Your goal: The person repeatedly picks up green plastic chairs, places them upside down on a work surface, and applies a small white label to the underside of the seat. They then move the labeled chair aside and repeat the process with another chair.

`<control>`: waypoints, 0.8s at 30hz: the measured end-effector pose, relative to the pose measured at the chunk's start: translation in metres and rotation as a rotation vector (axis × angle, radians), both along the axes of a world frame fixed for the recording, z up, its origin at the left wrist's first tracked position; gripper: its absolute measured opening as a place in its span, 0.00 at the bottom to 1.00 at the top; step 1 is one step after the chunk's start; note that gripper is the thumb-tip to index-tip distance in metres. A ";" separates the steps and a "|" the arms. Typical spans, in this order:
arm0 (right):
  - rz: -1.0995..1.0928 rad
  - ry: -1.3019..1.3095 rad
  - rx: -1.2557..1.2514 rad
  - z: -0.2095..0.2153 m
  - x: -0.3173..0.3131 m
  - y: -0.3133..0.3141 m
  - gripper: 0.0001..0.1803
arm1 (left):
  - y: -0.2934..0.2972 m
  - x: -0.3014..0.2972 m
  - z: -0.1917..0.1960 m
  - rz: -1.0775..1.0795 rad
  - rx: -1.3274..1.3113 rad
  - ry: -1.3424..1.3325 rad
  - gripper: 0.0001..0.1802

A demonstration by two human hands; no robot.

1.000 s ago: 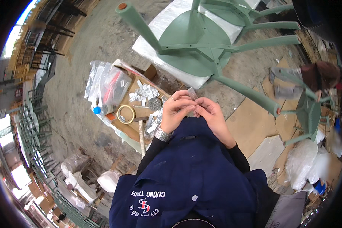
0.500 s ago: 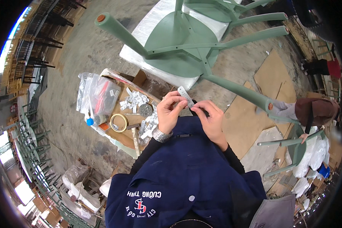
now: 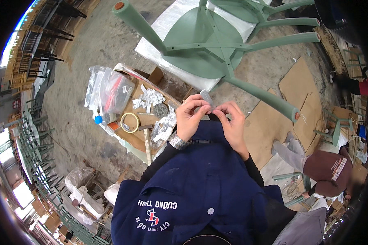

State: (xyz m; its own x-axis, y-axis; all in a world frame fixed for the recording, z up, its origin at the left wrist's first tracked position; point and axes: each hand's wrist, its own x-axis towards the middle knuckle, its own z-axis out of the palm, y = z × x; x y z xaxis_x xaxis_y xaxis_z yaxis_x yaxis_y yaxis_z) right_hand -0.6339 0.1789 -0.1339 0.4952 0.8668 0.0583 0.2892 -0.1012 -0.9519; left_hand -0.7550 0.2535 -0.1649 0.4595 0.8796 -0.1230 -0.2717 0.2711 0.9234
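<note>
My left hand (image 3: 191,116) pinches a short grey printed label strip (image 3: 206,97), which stands up above the thumb and fingertips. My right hand (image 3: 232,124) is closed in a pinch against the left fingertips at the strip's lower end; its grip there is partly hidden. Both hands are in front of my dark blue jacket (image 3: 184,175). Beyond them, a green chair (image 3: 204,41) rests with its legs pointing up and outward on a white padded sheet (image 3: 151,55).
A cardboard-topped surface (image 3: 139,141) at left carries a tape roll (image 3: 130,122), a hammer (image 3: 147,143), a dark round pad (image 3: 160,110), loose label strips (image 3: 149,97) and plastic bags (image 3: 110,90). Cardboard (image 3: 257,122) covers floor at right. A person in brown (image 3: 327,171) bends at another green chair.
The strip has turned more upright and shows less of its length between my hands. My right hand has moved closer to the left fingertips. The person in brown has moved nearer and lower.
</note>
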 end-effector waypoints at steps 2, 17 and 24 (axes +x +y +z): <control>-0.016 -0.023 -0.005 0.001 0.001 -0.001 0.04 | -0.001 0.001 -0.001 -0.010 0.020 0.005 0.04; -0.041 0.211 0.093 -0.015 0.012 0.002 0.18 | 0.022 -0.015 -0.015 -0.283 0.039 0.186 0.04; 0.138 -0.074 0.126 -0.021 0.030 -0.010 0.07 | 0.035 -0.017 -0.009 -0.656 0.160 0.330 0.03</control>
State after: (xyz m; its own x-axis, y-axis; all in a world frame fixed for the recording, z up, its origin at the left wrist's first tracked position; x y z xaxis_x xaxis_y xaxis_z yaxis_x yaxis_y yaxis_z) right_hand -0.6044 0.1687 -0.1544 0.3625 0.9097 0.2024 0.3617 0.0628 -0.9302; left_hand -0.7723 0.2884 -0.1736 0.8570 0.4565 -0.2390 0.1973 0.1378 0.9706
